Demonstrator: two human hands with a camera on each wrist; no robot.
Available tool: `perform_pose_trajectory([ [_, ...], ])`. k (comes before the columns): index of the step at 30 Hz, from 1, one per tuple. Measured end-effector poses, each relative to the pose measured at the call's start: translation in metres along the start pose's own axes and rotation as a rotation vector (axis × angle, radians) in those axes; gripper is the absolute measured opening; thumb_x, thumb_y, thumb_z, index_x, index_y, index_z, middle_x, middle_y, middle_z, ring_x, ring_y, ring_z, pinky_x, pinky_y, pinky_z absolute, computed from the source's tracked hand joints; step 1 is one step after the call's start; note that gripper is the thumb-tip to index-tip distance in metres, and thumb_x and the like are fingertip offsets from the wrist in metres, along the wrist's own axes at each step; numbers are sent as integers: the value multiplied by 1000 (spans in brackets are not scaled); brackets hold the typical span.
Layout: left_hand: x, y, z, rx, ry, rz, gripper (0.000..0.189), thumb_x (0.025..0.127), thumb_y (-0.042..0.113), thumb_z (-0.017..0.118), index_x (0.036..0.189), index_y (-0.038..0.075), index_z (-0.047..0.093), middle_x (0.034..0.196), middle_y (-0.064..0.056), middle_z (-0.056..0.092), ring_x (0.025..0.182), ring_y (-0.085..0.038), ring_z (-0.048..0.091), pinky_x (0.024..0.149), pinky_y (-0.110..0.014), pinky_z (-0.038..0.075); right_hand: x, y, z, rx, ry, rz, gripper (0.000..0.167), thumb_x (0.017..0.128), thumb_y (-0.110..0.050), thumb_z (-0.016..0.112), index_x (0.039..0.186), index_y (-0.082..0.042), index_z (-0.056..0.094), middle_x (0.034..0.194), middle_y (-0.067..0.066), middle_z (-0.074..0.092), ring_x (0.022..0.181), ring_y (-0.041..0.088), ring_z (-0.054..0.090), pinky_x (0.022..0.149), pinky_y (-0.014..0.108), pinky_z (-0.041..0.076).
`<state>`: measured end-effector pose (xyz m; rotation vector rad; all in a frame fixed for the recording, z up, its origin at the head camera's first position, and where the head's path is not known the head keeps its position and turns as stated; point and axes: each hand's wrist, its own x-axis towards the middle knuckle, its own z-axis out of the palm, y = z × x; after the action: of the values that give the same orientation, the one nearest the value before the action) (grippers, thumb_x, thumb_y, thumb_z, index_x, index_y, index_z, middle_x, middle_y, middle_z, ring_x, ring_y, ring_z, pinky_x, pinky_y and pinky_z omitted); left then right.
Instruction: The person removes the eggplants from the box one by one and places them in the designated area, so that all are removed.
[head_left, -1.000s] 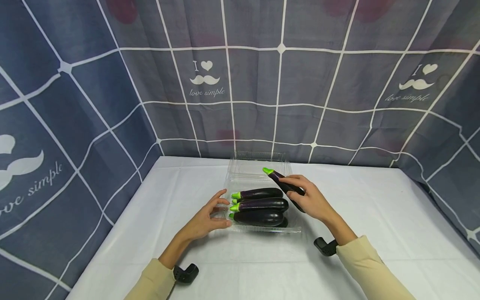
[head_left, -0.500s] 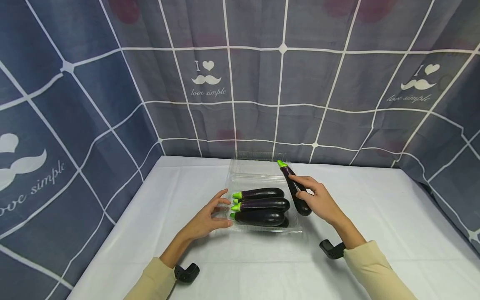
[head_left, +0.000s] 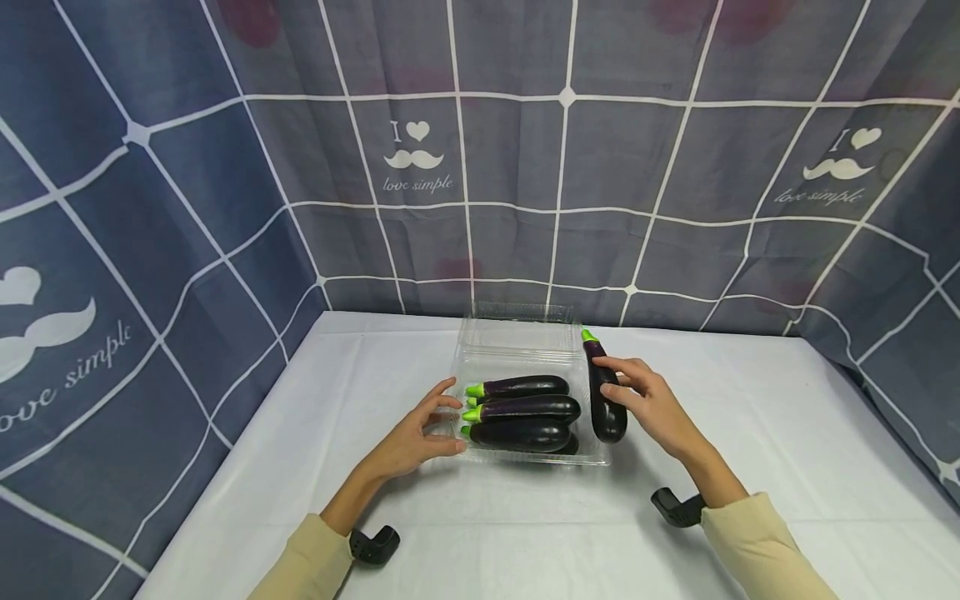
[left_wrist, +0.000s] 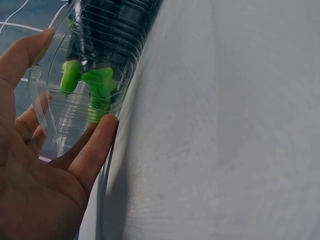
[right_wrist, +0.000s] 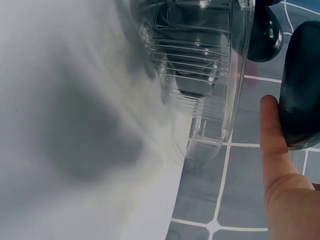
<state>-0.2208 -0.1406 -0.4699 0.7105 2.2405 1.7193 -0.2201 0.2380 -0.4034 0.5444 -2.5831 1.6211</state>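
The right hand (head_left: 651, 406), right of centre in the head view, grips one eggplant (head_left: 604, 394) with curled fingers and thumb. This eggplant points its green cap (head_left: 588, 335) toward the top of the frame and its rounded dark end toward the bottom. It sits over the right edge of the tray (head_left: 517, 350), a clear plastic container at frame centre; whether it touches that edge cannot be told. In the right wrist view, the dark end of the eggplant (right_wrist: 301, 85) fills the upper right corner, with one finger (right_wrist: 272, 135) extended just beside it and the ribbed tray wall (right_wrist: 200, 60) at upper centre.

The left hand (head_left: 414, 436), left of centre in the head view, is spread wide with straight fingers against the left end of the tray. In the left wrist view, the thumb tip (left_wrist: 102, 132) and the fingertips press on the clear tray wall (left_wrist: 125, 60), and green caps (left_wrist: 95, 85) show through the plastic.

Inside the tray lie further eggplants (head_left: 521, 410), stacked side by side, caps toward frame left. The tray lid (head_left: 517, 321) stands open toward the back.

The tray rests on a white counter (head_left: 750, 433). A grey-blue checked curtain (head_left: 225, 167) encloses the counter on three sides.
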Motion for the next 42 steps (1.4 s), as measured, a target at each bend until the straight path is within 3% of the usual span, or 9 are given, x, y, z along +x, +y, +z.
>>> perform_pose_trajectory([
  [4, 0, -1, 0, 6, 0, 1, 48, 89, 15, 76, 129, 6, 52, 164, -7, 9, 137, -45, 30, 95, -42, 48, 0, 4, -1, 29, 7, -40, 45, 95, 0, 55, 140, -2, 53, 135, 19, 49, 112, 38, 57, 89, 29, 47],
  [7, 0, -1, 0, 9, 1, 1, 49, 88, 14, 76, 130, 5, 51, 164, -7, 9, 136, -45, 30, 95, -42, 48, -2, 7, -1, 29, 8, -39, 47, 92, 2, 57, 139, -2, 53, 137, 19, 49, 113, 38, 56, 88, 24, 46],
  [11, 1, 0, 0, 5, -2, 0, 50, 89, 14, 76, 131, 3, 50, 164, -7, 9, 136, -45, 31, 95, -43, 49, -5, 8, -3, 15, 9, -13, 48, 92, 0, 60, 139, -3, 54, 137, 18, 49, 115, 40, 55, 87, 28, 47],
  [19, -1, -1, -1, 4, 3, -13, 50, 88, 13, 76, 131, 4, 51, 164, -3, 9, 136, -45, 32, 94, -43, 49, -9, 11, -7, -18, 10, 18, 49, 91, -2, 62, 139, -5, 55, 137, 16, 49, 117, 40, 53, 93, 50, 43],
  [27, 0, -1, -1, -6, -5, -13, 49, 89, 13, 75, 130, 5, 51, 164, -4, 8, 137, -46, 29, 95, -43, 49, -13, 23, -13, -42, -6, 75, 49, 91, -4, 64, 139, -5, 55, 136, 17, 49, 118, 39, 54, 88, 35, 47],
  [34, 0, -1, -1, 1, -8, -11, 48, 89, 15, 76, 130, 8, 52, 164, -3, 8, 137, -46, 29, 95, -42, 49, -14, 34, -12, -90, -12, 154, 50, 90, -7, 65, 139, -2, 54, 135, 22, 50, 115, 39, 53, 85, 37, 47],
  [42, 1, 0, 0, 3, -6, -7, 49, 90, 14, 75, 131, 6, 51, 164, -6, 8, 137, -47, 29, 95, -43, 49, -15, 44, -10, -147, -26, 180, 50, 88, -9, 66, 136, -1, 56, 133, 24, 50, 116, 42, 51, 86, 43, 46],
])
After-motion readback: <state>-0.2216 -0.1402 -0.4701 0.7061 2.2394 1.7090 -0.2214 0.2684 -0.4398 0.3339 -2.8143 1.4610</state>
